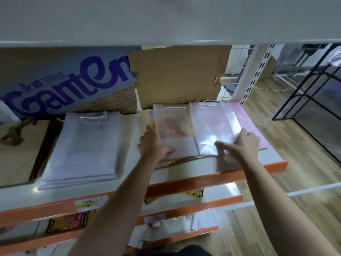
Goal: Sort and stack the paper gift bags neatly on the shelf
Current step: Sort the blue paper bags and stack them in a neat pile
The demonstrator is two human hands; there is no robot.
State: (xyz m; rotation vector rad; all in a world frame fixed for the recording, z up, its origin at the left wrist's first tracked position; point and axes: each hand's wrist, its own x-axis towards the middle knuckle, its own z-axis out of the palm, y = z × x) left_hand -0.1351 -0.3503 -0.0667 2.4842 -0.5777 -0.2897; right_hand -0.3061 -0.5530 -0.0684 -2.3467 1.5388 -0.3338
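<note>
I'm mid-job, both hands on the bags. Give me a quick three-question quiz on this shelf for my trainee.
1. True or false: the right hand touches the glossy white bag.
2. What lies on the shelf to the left of the left hand? A) a stack of white gift bags B) a roll of tape C) a red bucket
3. Fill in: the box with purple lettering stands ___ the stack of white gift bags.
Key: 1 true; 2 A; 3 behind.
</note>
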